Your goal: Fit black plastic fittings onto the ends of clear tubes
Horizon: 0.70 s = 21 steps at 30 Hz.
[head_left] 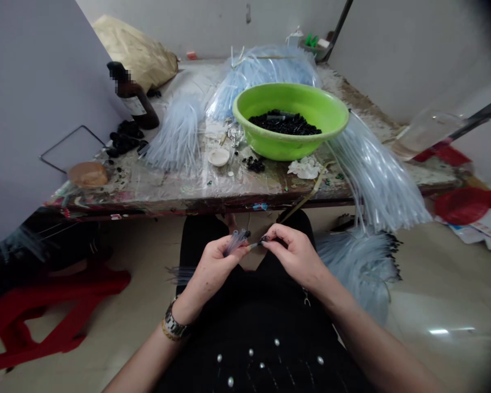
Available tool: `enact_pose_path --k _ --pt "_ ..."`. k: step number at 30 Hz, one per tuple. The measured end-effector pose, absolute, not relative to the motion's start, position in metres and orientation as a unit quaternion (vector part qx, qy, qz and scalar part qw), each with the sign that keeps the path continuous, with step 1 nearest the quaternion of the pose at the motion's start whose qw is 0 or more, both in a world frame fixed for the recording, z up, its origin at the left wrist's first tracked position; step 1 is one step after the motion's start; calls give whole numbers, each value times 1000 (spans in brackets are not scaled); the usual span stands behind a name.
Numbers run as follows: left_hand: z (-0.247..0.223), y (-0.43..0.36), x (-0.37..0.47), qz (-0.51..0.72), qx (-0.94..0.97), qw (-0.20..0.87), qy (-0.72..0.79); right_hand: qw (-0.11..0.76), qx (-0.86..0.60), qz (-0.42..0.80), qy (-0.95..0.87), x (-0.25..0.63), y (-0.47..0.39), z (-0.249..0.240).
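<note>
My left hand [216, 267] is closed round several clear plastic tubes [234, 241], whose open ends stick up between thumb and fingers. One thin tube reaches from its fingertips toward my right hand [297, 251], which pinches a small black piece [263, 239] at that tube's end. Both hands are above my lap, in front of the table edge. Beyond them a green basin [265, 146] on the table holds a heap of small black pieces [288, 124].
Bundles of clear tubes [175, 134] lie on the cluttered table [155, 191]; one bundle [384, 180] overhangs its right edge. A dark bottle [137, 103] stands left. More tubes [355, 267] are below right, and a red stool [61, 300] is lower left.
</note>
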State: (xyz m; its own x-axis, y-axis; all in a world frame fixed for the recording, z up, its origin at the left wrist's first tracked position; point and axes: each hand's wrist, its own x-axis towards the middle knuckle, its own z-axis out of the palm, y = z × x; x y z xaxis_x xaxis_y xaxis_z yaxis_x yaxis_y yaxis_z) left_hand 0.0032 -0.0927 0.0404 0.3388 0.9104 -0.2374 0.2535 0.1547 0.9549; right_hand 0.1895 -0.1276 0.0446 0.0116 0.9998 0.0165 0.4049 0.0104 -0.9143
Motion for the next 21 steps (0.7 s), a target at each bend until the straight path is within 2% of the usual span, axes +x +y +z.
enact_pose_path --k 9,21 --pt "35 -87 1 278 594 569 496 384 -588 370 -608 188 -124 41" --pt "23 -76 3 265 535 629 497 390 -571 400 -602 174 -116 32"
